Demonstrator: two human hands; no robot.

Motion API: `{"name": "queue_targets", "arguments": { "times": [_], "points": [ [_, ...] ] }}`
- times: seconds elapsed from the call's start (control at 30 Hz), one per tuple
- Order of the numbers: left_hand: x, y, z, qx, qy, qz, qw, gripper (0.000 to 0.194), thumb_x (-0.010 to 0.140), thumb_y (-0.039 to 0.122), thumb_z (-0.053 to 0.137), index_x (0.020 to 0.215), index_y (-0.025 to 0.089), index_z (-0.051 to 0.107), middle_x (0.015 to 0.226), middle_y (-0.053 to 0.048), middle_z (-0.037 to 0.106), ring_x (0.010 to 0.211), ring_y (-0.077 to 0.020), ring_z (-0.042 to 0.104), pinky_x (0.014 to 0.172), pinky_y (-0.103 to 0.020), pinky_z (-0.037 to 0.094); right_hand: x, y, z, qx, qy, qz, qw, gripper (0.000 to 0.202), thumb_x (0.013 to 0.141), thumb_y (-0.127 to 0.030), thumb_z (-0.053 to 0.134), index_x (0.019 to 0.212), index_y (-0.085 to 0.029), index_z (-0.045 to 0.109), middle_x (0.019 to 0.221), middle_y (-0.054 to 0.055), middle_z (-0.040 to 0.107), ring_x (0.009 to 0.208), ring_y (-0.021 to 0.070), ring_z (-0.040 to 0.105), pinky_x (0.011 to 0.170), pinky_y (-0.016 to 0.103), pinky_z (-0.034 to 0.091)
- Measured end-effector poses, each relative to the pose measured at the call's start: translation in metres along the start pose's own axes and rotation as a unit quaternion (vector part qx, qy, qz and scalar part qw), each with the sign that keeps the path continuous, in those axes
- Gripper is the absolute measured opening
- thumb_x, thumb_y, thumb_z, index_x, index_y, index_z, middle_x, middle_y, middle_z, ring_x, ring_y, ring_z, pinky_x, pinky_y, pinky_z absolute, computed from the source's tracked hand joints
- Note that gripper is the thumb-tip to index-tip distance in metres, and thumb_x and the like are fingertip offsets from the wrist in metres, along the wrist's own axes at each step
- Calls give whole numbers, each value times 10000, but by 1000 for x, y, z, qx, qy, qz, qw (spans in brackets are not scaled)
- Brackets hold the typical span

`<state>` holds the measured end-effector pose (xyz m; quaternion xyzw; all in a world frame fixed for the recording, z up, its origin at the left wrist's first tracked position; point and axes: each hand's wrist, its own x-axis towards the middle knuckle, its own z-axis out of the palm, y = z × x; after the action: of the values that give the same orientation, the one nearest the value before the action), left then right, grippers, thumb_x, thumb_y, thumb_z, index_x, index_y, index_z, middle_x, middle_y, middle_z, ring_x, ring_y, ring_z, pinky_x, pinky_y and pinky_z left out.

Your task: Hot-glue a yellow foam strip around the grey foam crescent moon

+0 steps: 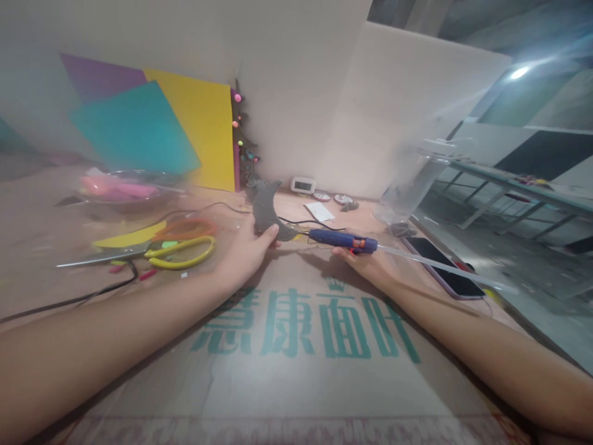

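My left hand (259,244) pinches a grey crescent-moon cutout (265,207) near its lower end, thumb on the front face. A blue hot glue gun (338,238) is gripped from below by my right hand (361,262). Its nozzle points left and meets the lower tip of the crescent, or lies just in front of it; I cannot tell which. Out of the gun's back end a long translucent glue stick (445,267) reaches to the right. Both hands are above a mat (278,389) printed with green characters.
On the left lie yellow-handled scissors (180,253), a yellow paper piece (130,236) and a bowl (134,188) of pink items. Coloured sheets (194,130) lean at the wall. A small white clock (302,185) stands behind. To the right are a phone (445,269) and a clear container (407,185).
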<state>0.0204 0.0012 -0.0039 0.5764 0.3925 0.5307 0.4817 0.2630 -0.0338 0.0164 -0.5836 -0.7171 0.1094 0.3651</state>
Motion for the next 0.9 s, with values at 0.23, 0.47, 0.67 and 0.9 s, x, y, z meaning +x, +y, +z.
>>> {"name": "queue_targets", "arguments": {
  "times": [0.23,0.47,0.67,0.9],
  "points": [
    [0,0,0,0,0,-3,1000,281,819,359,630,1004,173,530,995,-21,639,702,-100,607,681,-236,484,-2,3,1,-7,-1,-2,1000,286,761,-514,638,749,-231,597,699,13,674,703,218,628,654,334,512],
    [0,2,2,-5,-3,-5,1000,271,824,345,625,1007,168,533,1019,-26,632,710,-98,609,703,-246,497,-1,5,2,-8,6,3,1000,289,763,-518,658,821,-236,633,783,33,705,742,253,658,672,371,533],
    [1,1,1,-8,-8,-2,1000,285,817,357,632,1011,171,536,1013,-24,635,701,-97,602,694,-241,492,-1,7,2,-22,4,16,1000,300,763,-537,655,817,-242,663,775,46,709,790,290,668,693,405,547],
    [-1,1,1,-1,-8,0,1000,254,826,351,621,990,173,545,985,-21,634,705,-102,599,679,-237,488,-1,4,2,-25,12,17,999,329,756,-567,634,832,-248,662,831,52,717,814,277,666,745,409,544]
  ]
}}
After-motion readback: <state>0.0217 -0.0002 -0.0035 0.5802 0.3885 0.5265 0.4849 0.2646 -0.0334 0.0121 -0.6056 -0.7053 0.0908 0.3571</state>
